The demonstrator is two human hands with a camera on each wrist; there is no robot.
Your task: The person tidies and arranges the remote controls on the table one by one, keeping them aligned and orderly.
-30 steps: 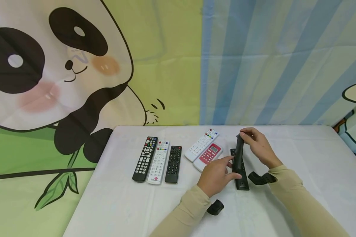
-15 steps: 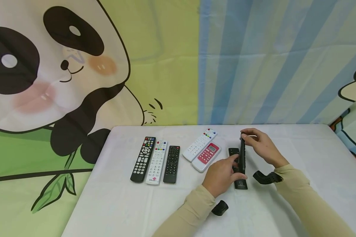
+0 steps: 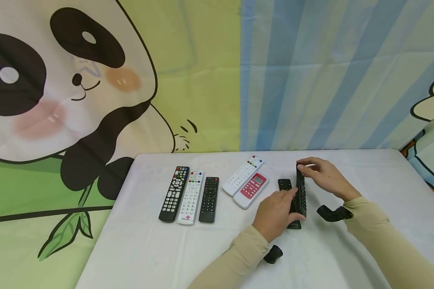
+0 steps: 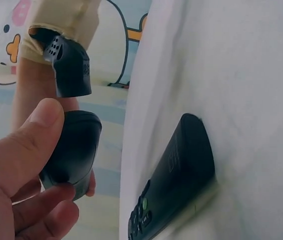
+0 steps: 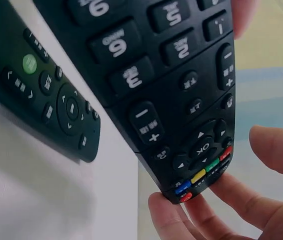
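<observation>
A black remote control [image 3: 301, 196] is held raised and tilted, its button face turned to the right. My left hand [image 3: 275, 212] grips its lower end, thumb [image 4: 46, 115] on one side and fingers beneath. At the far end, my right hand [image 3: 325, 176] holds the tip; in the right wrist view, fingers [image 5: 231, 192] curl behind the end with the coloured buttons, while the thumb [image 5: 276, 150] appears apart from the face. Beside it on the table lies a second black remote control [image 3: 285, 184], partly hidden by the left hand and the held remote.
On the white table [image 3: 141, 257], a large black remote [image 3: 174, 194], a white remote [image 3: 191, 198] and a small black remote [image 3: 209, 199] lie in a row. A white remote [image 3: 243, 175] and a white-and-red remote [image 3: 251, 190] lie slantwise nearer. A printed cloth hangs behind.
The held remote has turned about its length, from showing its back to showing its buttons on the right. Both hands have shifted slightly right with it.
</observation>
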